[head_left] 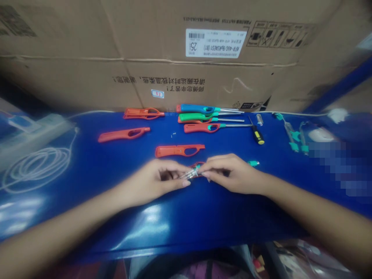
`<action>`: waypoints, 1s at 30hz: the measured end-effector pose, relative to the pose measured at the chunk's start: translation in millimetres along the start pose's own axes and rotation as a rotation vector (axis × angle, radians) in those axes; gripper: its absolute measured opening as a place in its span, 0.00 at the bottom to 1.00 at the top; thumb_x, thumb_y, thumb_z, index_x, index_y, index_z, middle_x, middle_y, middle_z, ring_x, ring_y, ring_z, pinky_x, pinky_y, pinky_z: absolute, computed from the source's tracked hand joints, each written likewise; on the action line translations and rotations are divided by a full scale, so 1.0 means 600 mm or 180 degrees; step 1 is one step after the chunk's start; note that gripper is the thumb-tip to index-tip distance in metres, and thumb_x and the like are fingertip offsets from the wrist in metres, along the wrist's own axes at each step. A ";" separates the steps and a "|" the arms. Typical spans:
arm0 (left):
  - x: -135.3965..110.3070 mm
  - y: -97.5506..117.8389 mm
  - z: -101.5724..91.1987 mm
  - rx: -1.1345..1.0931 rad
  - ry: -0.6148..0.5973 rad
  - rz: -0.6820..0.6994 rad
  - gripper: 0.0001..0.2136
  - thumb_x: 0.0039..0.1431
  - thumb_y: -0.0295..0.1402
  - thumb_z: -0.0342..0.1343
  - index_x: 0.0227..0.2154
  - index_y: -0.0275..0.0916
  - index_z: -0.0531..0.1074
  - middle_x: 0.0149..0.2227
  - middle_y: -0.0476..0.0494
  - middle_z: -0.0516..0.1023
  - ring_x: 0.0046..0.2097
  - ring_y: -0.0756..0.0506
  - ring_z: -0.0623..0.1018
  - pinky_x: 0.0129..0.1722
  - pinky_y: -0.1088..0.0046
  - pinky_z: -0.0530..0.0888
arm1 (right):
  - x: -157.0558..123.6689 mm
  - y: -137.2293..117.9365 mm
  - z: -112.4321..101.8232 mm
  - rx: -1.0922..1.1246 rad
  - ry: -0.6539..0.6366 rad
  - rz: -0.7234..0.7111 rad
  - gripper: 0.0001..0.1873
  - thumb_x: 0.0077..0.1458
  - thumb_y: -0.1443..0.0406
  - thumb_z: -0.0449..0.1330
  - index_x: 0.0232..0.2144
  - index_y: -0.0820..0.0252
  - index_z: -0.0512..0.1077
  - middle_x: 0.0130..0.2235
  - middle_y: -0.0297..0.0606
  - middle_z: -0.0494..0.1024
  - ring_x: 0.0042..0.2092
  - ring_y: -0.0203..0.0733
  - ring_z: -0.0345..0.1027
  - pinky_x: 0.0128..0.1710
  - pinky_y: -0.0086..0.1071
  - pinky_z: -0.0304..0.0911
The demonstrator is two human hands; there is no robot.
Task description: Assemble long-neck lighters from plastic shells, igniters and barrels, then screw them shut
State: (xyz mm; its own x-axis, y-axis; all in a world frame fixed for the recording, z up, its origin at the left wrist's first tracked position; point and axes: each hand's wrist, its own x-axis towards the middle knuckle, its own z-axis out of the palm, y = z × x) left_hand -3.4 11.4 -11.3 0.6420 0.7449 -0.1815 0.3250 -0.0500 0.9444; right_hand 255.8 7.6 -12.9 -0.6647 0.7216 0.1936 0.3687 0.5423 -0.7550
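Between the fingertips of both hands is a clear lighter fuel tank [190, 174] with a green part at its right end. My left hand [149, 182] pinches the clear body with thumb and fingers. My right hand [240, 176] is closed on the green end, thumb and forefinger together. Just behind the fingers a red-orange piece shows in part; the hands cover the rest. An orange lighter casing half [162, 151] lies a little farther back. Beyond the right hand's knuckles a small green piece [254, 163] is partly visible.
Assembled long-nosed lighters [200, 128] lie at the back, a black-yellow screwdriver [257, 135] at their right. More orange casings [124, 134] rest to the left. Green-and-clear parts [294, 136] are at right, coiled white cable [37, 166] at left. A cardboard wall [87, 77] closes the blue table's back.
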 end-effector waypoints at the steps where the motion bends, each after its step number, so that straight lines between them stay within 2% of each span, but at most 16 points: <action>1: 0.000 0.001 0.000 0.0016 -0.0016 0.0008 0.14 0.60 0.37 0.63 0.48 0.43 0.80 0.44 0.47 0.84 0.43 0.45 0.80 0.44 0.70 0.76 | 0.000 0.000 0.000 0.0028 0.0011 0.0024 0.12 0.65 0.66 0.58 0.45 0.61 0.79 0.33 0.36 0.78 0.28 0.31 0.66 0.25 0.26 0.59; 7: 0.000 0.007 0.000 0.0131 -0.0048 -0.0025 0.15 0.60 0.36 0.63 0.50 0.40 0.80 0.46 0.45 0.83 0.45 0.43 0.81 0.47 0.67 0.77 | 0.002 0.000 0.000 0.0081 0.0013 0.0089 0.12 0.64 0.68 0.57 0.46 0.62 0.79 0.33 0.37 0.79 0.30 0.32 0.69 0.28 0.26 0.62; 26: 0.000 0.009 0.000 0.0213 -0.0065 -0.0028 0.14 0.61 0.36 0.62 0.48 0.39 0.80 0.44 0.44 0.83 0.44 0.43 0.80 0.48 0.65 0.76 | 0.004 0.004 0.001 0.0576 0.0073 0.0301 0.09 0.63 0.67 0.58 0.41 0.64 0.78 0.35 0.39 0.80 0.30 0.32 0.71 0.27 0.25 0.64; 30: 0.000 0.011 0.000 0.0213 -0.0090 -0.0001 0.14 0.61 0.36 0.62 0.48 0.39 0.80 0.44 0.43 0.83 0.44 0.43 0.80 0.47 0.66 0.76 | 0.004 0.004 0.000 0.0500 0.0059 0.0222 0.09 0.63 0.67 0.58 0.41 0.64 0.78 0.34 0.38 0.80 0.30 0.31 0.70 0.27 0.24 0.62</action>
State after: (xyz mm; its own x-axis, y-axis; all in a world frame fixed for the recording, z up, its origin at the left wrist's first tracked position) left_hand -1.5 11.1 -5.3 0.6609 0.7260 -0.1905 0.3703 -0.0947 0.9241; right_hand 255.2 11.1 -14.3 -0.6285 0.7636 0.1477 0.3065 0.4177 -0.8553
